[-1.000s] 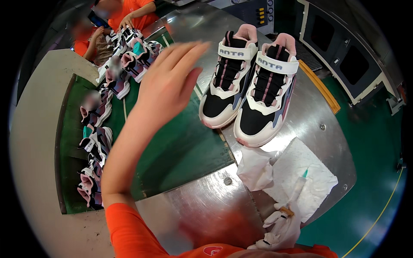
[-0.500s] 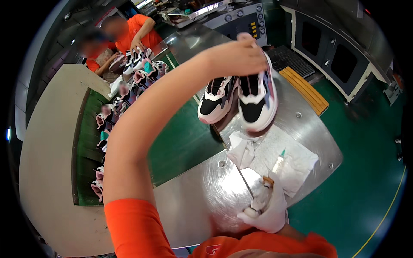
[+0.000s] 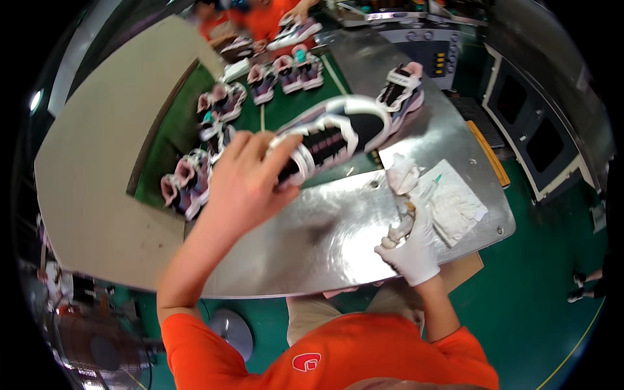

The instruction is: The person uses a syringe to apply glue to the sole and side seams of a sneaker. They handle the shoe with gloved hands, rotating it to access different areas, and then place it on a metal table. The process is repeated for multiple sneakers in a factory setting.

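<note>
A white, black and purple sneaker (image 3: 338,135) is held in my bare left hand (image 3: 250,179), fingers closed round its heel end. It hangs tilted above the metal table, toe pointing right and away. Its mate, another sneaker (image 3: 404,96), stands on the far part of the metal. My right hand (image 3: 419,253), in a white glove, is closed round a whitish rag-like bundle (image 3: 403,227) with a brown end; its exact kind is unclear. Close to that hand, a clear syringe with a green tip (image 3: 431,186) lies on a flat white cloth (image 3: 458,211), beside a crumpled white cloth (image 3: 403,173).
A green conveyor belt (image 3: 257,119) curves behind the metal table (image 3: 318,244), carrying several similar sneakers (image 3: 185,179). Co-workers in orange (image 3: 260,19) handle shoes at the far end. Grey cabinets (image 3: 520,110) stand to the right, a floor fan (image 3: 97,341) at lower left.
My left hand has lifted one sneaker off the metal table and drawn it left and nearer. The other sneaker stays behind. My right hand still grips the bundle near the cloth.
</note>
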Demonstrator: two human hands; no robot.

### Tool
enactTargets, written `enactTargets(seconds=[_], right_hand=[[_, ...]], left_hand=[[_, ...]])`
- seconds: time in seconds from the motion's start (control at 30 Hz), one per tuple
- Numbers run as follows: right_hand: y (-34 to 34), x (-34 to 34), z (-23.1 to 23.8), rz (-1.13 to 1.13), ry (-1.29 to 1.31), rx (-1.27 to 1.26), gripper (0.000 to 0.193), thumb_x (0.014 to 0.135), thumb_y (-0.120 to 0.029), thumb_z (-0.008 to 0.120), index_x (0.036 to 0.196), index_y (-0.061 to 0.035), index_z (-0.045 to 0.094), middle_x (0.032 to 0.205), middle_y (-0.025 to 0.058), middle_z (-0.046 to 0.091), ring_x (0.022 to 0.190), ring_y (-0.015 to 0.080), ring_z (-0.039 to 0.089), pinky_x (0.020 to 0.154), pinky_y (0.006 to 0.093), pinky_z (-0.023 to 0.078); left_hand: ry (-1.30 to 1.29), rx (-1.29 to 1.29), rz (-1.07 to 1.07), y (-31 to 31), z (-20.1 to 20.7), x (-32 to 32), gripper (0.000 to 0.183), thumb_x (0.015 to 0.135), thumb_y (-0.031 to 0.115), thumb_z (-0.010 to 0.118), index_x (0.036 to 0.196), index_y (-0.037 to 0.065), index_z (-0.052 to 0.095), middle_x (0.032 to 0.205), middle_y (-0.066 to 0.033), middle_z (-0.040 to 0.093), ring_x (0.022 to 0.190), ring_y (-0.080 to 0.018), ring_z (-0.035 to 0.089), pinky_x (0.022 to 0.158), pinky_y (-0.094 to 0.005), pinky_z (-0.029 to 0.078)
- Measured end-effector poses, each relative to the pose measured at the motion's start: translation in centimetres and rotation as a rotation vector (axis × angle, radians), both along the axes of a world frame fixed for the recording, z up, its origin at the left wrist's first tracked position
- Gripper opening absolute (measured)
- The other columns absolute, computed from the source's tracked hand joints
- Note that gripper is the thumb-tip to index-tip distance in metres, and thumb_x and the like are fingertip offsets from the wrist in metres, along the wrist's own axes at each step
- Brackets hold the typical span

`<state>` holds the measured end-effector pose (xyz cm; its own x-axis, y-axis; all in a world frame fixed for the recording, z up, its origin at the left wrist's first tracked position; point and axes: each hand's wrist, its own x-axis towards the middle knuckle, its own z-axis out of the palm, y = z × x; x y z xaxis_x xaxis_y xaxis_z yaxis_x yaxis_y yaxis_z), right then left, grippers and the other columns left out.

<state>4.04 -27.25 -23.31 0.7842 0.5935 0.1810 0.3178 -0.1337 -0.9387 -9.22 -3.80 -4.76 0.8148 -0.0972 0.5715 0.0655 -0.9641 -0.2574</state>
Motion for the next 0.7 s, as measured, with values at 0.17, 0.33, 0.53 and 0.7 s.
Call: enactTargets(seconds=[0.17, 0.33, 0.53, 0.7], right_hand=[[-1.8, -0.7, 1.8, 0.085, 0.007, -0.125, 0.098, 0.061, -0.013, 0.087, 0.144, 0.0001, 0.036, 0.112, 0.0175, 0.060, 0.095, 0.0252, 0.063, 0.090, 0.0397, 0.052], [-5.2, -0.1, 3.9, 0.136, -0.019, -0.207, 0.097, 0.061, -0.016, 0.088, 0.144, 0.0002, 0.041, 0.124, 0.0182, 0.060, 0.112, 0.0245, 0.060, 0.099, 0.0365, 0.047], [-7.8, 1.1, 4.7, 0.084, 0.177, -0.337, 0.109, 0.059, -0.019, 0.089, 0.152, 0.0001, 0.036, 0.133, 0.0157, 0.059, 0.125, 0.0218, 0.054, 0.107, 0.0334, 0.042], [-9.1, 1.2, 4.3, 0.180, 0.186, -0.158, 0.118, 0.055, -0.022, 0.090, 0.155, 0.0008, 0.033, 0.135, 0.0130, 0.057, 0.123, 0.0210, 0.055, 0.107, 0.0325, 0.041]], left_hand=[[0.198, -0.115, 0.061, -3.4, -5.8, -9.3, 0.072, 0.055, 0.018, 0.083, 0.125, 0.017, 0.066, 0.116, -0.0128, 0.061, 0.104, -0.0329, 0.059, 0.082, -0.0424, 0.049], [0.171, -0.308, -0.011, -5.5, -9.1, -14.6, 0.058, 0.058, 0.021, 0.083, 0.114, 0.020, 0.072, 0.124, -0.0122, 0.061, 0.111, -0.0356, 0.060, 0.090, -0.0469, 0.051], [0.193, -0.440, 0.011, -6.1, -10.6, -15.7, 0.048, 0.062, 0.021, 0.082, 0.110, 0.022, 0.074, 0.129, -0.0143, 0.060, 0.119, -0.0392, 0.060, 0.098, -0.0507, 0.051], [0.193, -0.464, 0.036, -5.9, -10.5, -15.1, 0.050, 0.062, 0.021, 0.084, 0.110, 0.021, 0.074, 0.126, -0.0164, 0.063, 0.119, -0.0419, 0.061, 0.100, -0.0536, 0.050]])
